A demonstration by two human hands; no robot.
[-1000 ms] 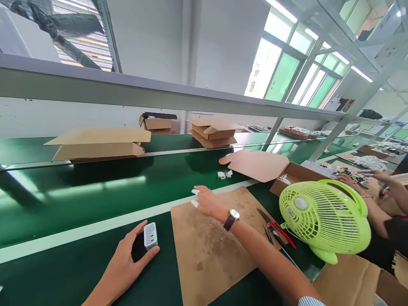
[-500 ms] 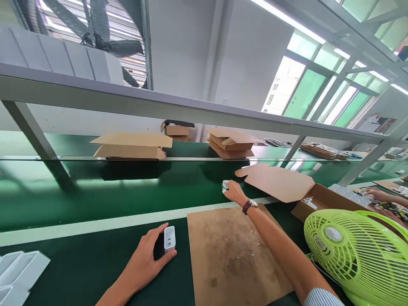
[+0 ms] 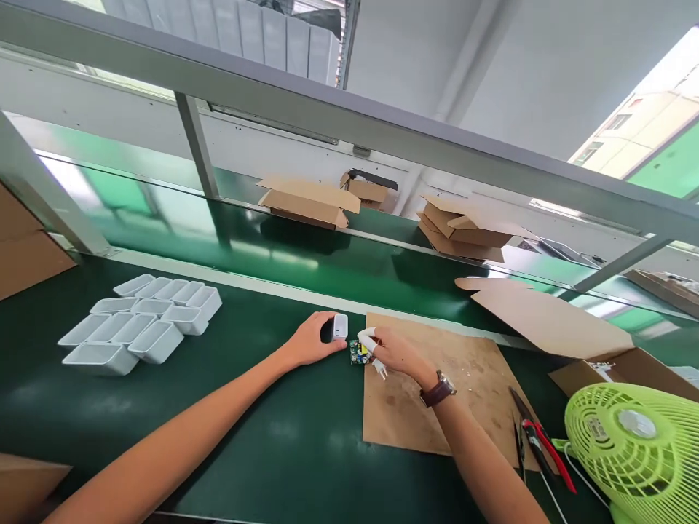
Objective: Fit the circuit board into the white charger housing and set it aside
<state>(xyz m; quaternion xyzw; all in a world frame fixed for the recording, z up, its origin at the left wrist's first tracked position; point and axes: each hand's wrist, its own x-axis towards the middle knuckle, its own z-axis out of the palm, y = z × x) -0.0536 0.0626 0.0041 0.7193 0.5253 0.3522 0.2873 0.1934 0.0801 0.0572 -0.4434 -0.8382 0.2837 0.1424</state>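
My left hand [image 3: 311,341] closes thumb and fingers around a small white plastic charger housing [image 3: 340,327], whose open end faces up with slots inside. Right beside it, my right hand [image 3: 400,354], with white finger covers and a watch on the wrist, grips a green circuit board [image 3: 356,354] carrying small components and a yellow part. A white piece with prongs [image 3: 379,369] hangs just below those fingers; whether it is joined to the board I cannot tell. The board is close to the housing but outside it.
Several white housings [image 3: 156,342] stand grouped at the left. Under my right forearm lies a stained cardboard sheet [image 3: 404,415], with red-handled pliers [image 3: 546,444] on its right edge. A green fan [image 3: 628,444] and an open cardboard box [image 3: 644,367] are farther right. Beyond runs a green belt [image 3: 376,269].
My right hand has come back from the far edge toward my left hand, and a circuit board now shows in it. My left hand still holds the housing. The view has swung left and down.
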